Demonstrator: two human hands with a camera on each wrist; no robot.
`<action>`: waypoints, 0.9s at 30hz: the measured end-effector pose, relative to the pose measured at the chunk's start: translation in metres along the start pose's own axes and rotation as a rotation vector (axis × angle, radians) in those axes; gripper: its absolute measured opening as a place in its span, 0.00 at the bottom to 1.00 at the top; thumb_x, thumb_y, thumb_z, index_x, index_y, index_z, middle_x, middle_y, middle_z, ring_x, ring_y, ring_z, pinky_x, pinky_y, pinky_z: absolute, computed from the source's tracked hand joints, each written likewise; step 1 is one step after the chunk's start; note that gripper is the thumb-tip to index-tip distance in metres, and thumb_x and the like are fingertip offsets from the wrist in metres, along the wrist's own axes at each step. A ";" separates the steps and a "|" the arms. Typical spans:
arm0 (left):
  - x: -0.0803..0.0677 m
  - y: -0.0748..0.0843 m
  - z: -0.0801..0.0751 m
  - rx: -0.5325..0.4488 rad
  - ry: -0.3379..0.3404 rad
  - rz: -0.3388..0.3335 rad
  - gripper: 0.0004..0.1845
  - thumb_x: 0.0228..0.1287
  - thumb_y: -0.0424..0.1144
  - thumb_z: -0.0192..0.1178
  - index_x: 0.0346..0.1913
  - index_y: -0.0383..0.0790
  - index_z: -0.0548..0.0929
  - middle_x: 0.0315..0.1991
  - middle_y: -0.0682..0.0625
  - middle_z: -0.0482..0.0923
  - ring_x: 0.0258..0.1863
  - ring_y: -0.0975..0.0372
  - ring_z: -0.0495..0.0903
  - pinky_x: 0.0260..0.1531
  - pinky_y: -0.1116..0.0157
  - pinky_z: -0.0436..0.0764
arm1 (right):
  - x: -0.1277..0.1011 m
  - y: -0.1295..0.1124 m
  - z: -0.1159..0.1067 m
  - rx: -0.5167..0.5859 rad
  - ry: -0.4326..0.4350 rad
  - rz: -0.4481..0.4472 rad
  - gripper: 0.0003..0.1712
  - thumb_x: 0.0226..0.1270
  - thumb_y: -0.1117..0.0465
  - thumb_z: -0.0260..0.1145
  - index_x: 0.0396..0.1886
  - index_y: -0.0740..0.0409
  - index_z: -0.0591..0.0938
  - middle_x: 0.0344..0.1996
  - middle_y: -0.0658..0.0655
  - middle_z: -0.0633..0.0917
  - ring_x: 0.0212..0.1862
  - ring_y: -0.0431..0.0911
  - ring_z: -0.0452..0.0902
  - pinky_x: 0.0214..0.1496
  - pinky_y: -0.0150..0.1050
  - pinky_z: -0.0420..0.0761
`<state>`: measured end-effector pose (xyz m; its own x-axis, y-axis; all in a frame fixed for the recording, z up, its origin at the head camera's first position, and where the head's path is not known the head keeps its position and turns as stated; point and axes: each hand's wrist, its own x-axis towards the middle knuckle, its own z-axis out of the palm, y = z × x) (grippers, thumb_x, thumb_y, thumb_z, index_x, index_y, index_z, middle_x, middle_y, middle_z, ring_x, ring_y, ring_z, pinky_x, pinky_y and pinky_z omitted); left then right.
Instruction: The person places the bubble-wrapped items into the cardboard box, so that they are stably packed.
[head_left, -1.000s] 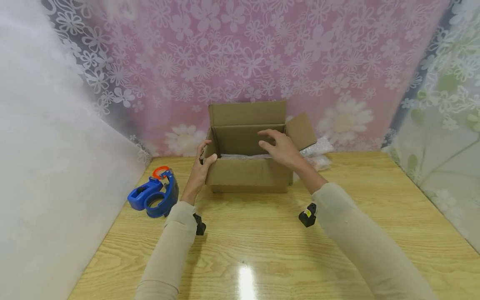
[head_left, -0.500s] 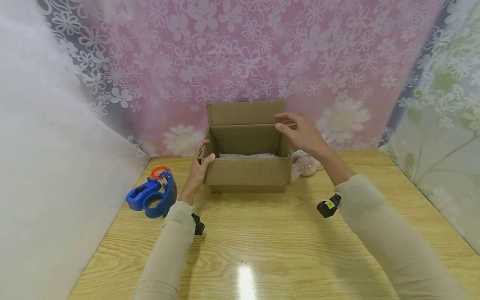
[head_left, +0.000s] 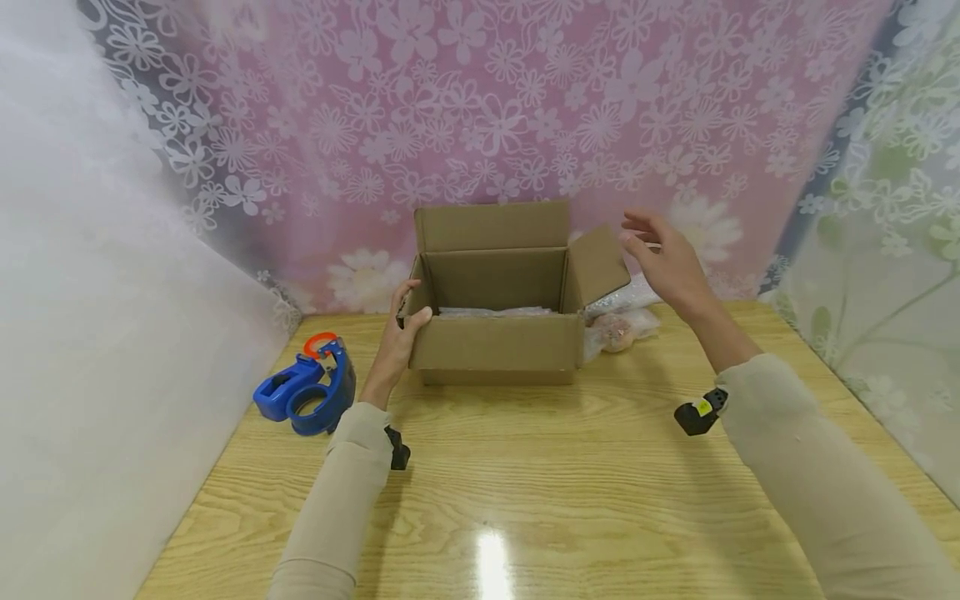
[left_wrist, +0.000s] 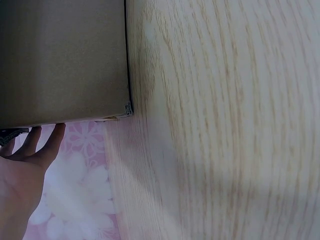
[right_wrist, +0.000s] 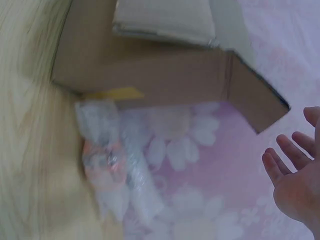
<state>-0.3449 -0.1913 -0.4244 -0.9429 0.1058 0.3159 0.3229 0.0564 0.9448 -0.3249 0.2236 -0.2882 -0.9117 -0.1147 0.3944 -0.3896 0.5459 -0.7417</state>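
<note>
A cardboard box point(head_left: 495, 343) stands on the table with its top flaps spread. My left hand point(head_left: 393, 342) grips its left side, thumb at the front corner and fingers round behind. In the left wrist view, fingertips of the left hand point(left_wrist: 22, 185) touch the box edge. Clear wrapping point(head_left: 495, 312) shows inside the box. My right hand point(head_left: 667, 262) hovers right of the right flap point(head_left: 600, 263), fingers loosely bent and holding nothing. The right wrist view shows this hand point(right_wrist: 300, 187) apart from the box. Against the box's right side lies a bubble-wrapped, orange-pink item point(right_wrist: 105, 162).
A blue tape dispenser point(head_left: 322, 404) and a second blue piece point(head_left: 283, 387) with an orange-red ring point(head_left: 321, 343) lie at the table's left. Another bubble-wrap roll point(right_wrist: 140, 175) lies beside the wrapped item. A floral curtain point(head_left: 495, 108) hangs close behind the box.
My right hand has moved right, from over the box opening past the right flap, uncovering the flap and the wrapped item. The left hand and the box look unmoved.
</note>
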 end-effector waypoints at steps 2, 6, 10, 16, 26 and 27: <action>0.000 0.000 0.000 0.002 0.005 0.003 0.33 0.75 0.55 0.57 0.79 0.65 0.59 0.83 0.59 0.40 0.60 0.42 0.69 0.63 0.39 0.66 | -0.001 0.008 -0.003 -0.002 0.001 0.009 0.32 0.85 0.47 0.51 0.82 0.51 0.63 0.75 0.62 0.70 0.73 0.60 0.64 0.74 0.60 0.62; 0.000 0.002 0.000 0.008 0.013 0.011 0.33 0.75 0.55 0.57 0.78 0.64 0.60 0.83 0.58 0.41 0.62 0.43 0.68 0.63 0.39 0.66 | -0.004 0.026 -0.006 -0.009 0.001 0.040 0.33 0.85 0.46 0.50 0.82 0.53 0.63 0.75 0.64 0.70 0.73 0.62 0.64 0.74 0.61 0.61; 0.000 0.001 -0.001 0.015 0.014 0.012 0.32 0.75 0.55 0.57 0.78 0.65 0.61 0.83 0.59 0.40 0.70 0.44 0.62 0.67 0.37 0.62 | -0.008 0.043 -0.008 -0.030 -0.016 0.092 0.36 0.85 0.43 0.50 0.82 0.55 0.61 0.75 0.66 0.68 0.74 0.64 0.61 0.73 0.64 0.62; 0.002 -0.001 -0.002 0.019 0.015 0.020 0.33 0.75 0.55 0.57 0.78 0.63 0.60 0.83 0.59 0.40 0.74 0.44 0.58 0.68 0.36 0.59 | -0.014 0.062 -0.006 -0.069 -0.067 0.150 0.39 0.84 0.40 0.48 0.83 0.56 0.60 0.76 0.69 0.66 0.75 0.68 0.59 0.70 0.68 0.63; 0.003 -0.004 0.000 0.027 0.017 0.024 0.32 0.76 0.53 0.56 0.78 0.64 0.61 0.83 0.60 0.40 0.75 0.46 0.56 0.69 0.37 0.59 | -0.019 0.094 0.006 -0.114 -0.129 0.158 0.37 0.85 0.44 0.50 0.81 0.62 0.60 0.74 0.71 0.68 0.74 0.69 0.60 0.70 0.67 0.64; 0.003 -0.004 0.000 0.028 0.016 0.024 0.32 0.76 0.53 0.56 0.78 0.64 0.61 0.83 0.60 0.40 0.76 0.46 0.55 0.69 0.36 0.59 | -0.020 0.097 0.008 -0.118 -0.140 0.159 0.37 0.85 0.45 0.50 0.81 0.63 0.60 0.74 0.71 0.68 0.74 0.69 0.60 0.70 0.67 0.64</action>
<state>-0.3493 -0.1915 -0.4270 -0.9361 0.0913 0.3398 0.3471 0.0819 0.9342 -0.3458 0.2727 -0.3722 -0.9727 -0.1296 0.1925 -0.2295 0.6587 -0.7165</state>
